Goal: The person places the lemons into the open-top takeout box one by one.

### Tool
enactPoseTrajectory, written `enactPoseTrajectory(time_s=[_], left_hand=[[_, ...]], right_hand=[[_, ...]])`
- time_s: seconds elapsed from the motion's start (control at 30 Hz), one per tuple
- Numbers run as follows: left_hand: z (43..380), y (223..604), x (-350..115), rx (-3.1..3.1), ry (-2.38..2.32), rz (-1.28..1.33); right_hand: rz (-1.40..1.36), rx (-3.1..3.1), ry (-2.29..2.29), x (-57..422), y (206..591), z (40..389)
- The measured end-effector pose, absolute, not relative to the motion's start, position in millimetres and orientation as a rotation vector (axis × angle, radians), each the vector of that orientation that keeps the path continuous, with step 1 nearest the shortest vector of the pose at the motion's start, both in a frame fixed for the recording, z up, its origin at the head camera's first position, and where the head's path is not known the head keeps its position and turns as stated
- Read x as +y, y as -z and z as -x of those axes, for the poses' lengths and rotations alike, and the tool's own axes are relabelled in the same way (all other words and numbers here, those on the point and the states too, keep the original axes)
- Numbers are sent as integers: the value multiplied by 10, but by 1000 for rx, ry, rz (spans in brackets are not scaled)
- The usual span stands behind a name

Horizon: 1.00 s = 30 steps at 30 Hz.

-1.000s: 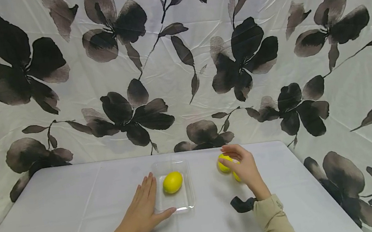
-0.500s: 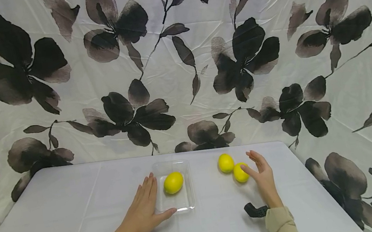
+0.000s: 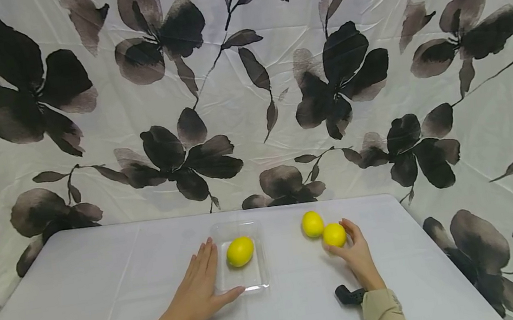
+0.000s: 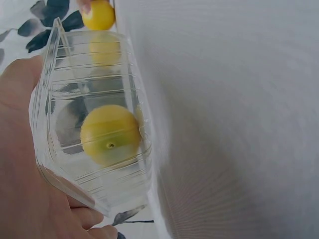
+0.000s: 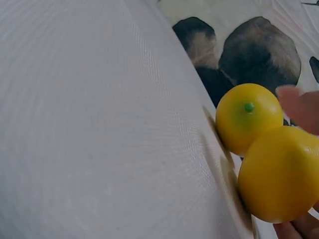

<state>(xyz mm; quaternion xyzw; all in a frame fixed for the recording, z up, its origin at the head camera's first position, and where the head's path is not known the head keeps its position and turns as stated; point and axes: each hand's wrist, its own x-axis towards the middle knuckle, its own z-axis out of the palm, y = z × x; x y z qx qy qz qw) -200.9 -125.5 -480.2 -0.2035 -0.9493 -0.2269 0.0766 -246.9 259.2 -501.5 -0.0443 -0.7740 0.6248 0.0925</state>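
The right hand is curled round the rightmost lemon; the left hand, fingers straight, touches the clear box.

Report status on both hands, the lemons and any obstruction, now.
Left hand against clear tray, fingers straight. Right hand curled round nearer loose lemon. One lemon in tray. Farther loose lemon close beside, might get nudged.
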Motion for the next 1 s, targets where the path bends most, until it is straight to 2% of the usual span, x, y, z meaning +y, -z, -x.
enactPoseTrajectory(time_s=[1.0], left_hand=[[2008, 4795, -1239, -2836, 679, 617]], right_hand=[[198, -2446, -1559, 2597, 5090, 2463]])
